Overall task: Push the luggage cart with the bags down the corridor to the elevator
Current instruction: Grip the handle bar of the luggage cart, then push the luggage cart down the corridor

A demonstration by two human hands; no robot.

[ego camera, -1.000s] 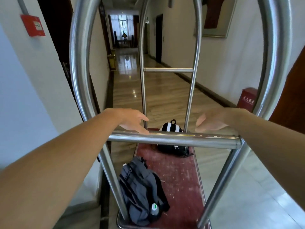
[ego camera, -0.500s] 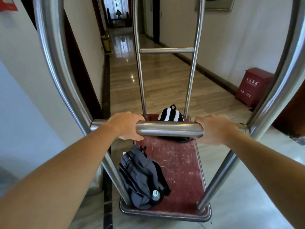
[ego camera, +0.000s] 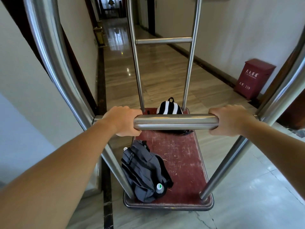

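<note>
A steel luggage cart stands before me, its horizontal handle bar (ego camera: 175,121) at waist height and its red carpeted deck (ego camera: 184,161) below. My left hand (ego camera: 123,120) is wrapped around the bar's left end. My right hand (ego camera: 231,119) grips the right end. A grey backpack (ego camera: 143,171) lies on the near left of the deck, against the left post. A black-and-white striped bag (ego camera: 170,108) sits at the far end, partly hidden by the bar.
The corridor's glossy floor (ego camera: 161,68) runs straight ahead. A white wall and dark door frame (ego camera: 72,52) stand close on the left. A red box (ego camera: 254,78) marked 119 sits against the right wall. Dark doorways show further along.
Both hands, open above the bar one second ago, came down and closed around it. The view has tilted downward and the red box appears closer on the right.
</note>
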